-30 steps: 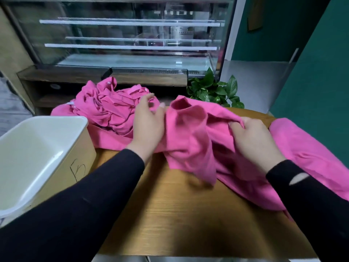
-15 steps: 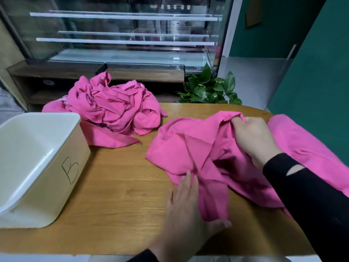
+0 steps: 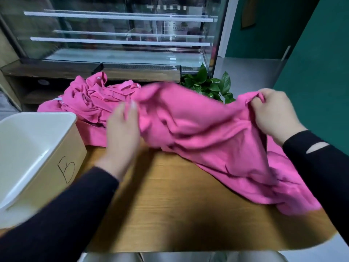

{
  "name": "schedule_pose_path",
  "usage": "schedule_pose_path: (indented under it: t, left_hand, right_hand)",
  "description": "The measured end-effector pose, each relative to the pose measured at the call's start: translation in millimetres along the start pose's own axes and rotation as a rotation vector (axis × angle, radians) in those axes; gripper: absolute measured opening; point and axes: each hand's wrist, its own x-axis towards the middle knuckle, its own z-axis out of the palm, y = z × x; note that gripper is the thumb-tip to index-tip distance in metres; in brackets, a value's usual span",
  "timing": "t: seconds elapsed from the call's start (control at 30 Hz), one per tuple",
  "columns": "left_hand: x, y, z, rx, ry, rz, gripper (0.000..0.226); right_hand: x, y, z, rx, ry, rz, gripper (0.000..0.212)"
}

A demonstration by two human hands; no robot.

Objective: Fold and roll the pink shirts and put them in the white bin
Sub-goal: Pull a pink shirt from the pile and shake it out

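A pink shirt [image 3: 204, 133] is lifted off the wooden table [image 3: 170, 205], stretched between my two hands. My right hand [image 3: 273, 112] pinches a bunched edge of it at the upper right. My left hand [image 3: 122, 129] is blurred with motion and grips the shirt's left edge. The shirt's lower part drapes onto the table at the right. A crumpled pile of pink shirts [image 3: 88, 103] lies at the back left. The white bin [image 3: 62, 118], marked with a hand-written "B", stands at the left and holds nothing I can see.
A glass display case [image 3: 122, 35] stands behind the table. A green leafy plant [image 3: 211, 86] sits beyond the table's far edge. A teal wall [image 3: 321, 53] runs along the right.
My left hand rose from the table's front and took hold of the shirt's left edge. My right hand lifted and pulled right, raising and spreading the shirt.
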Motion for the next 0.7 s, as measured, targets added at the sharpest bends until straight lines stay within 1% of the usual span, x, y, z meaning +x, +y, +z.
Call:
schedule_pose_path:
  t: [0.03, 0.07, 0.13, 0.2, 0.23, 0.3, 0.33, 0.4, 0.47, 0.5, 0.53, 0.6, 0.67, 0.7]
  left_hand:
    - [29, 10, -10, -0.004, 0.071, 0.016, 0.032]
    - [54, 20, -19, 0.001, 0.117, 0.028, 0.032]
    - [89, 37, -31, -0.031, 0.165, 0.049, 0.034]
    - [111, 53, -36, -0.156, 0.124, 0.017, 0.030]
    - [117, 60, -36, -0.246, 0.090, -0.005, 0.027]
    - [124, 68, -36, -0.336, 0.086, 0.056, 0.024]
    - [125, 71, -36, -0.336, 0.097, 0.104, 0.023]
    - [120, 70, -31, -0.269, 0.058, 0.141, 0.025]
    - [111, 60, -25, -0.070, -0.003, 0.135, 0.027]
    - [108, 50, -23, 0.035, -0.018, 0.130, 0.029]
    - [107, 41, -22, 0.092, -0.022, 0.115, 0.032]
    - [105, 28, -28, 0.109, 0.008, 0.052, 0.035]
    - [106, 29, -33, 0.009, 0.046, 0.023, 0.030]
    - [109, 35, -36, -0.054, 0.083, 0.052, 0.026]
  right_hand:
    - [3, 2, -2, -0.004, 0.025, -0.007, 0.022]
    - [4, 1, -5, 0.001, 0.051, -0.012, 0.018]
    - [6, -2, -9, 0.033, 0.092, -0.024, 0.018]
    - [7, -7, -14, 0.061, 0.106, -0.035, 0.015]
    - [7, -9, -16, 0.078, 0.112, -0.046, 0.019]
    - [7, -14, -20, 0.116, 0.133, -0.052, 0.030]
    - [9, -16, -22, 0.139, 0.157, -0.035, 0.035]
    - [13, -19, -23, 0.236, 0.182, 0.042, 0.041]
    - [18, -18, -22, 0.322, 0.158, 0.131, 0.037]
    - [19, -16, -22, 0.330, 0.146, 0.160, 0.034]
    - [21, -13, -22, 0.310, 0.145, 0.166, 0.033]
    - [23, -6, -25, 0.221, 0.148, 0.114, 0.030]
    - [25, -1, -31, 0.126, 0.154, 0.028, 0.022]
    - [27, -2, -36, 0.096, 0.182, -0.022, 0.018]
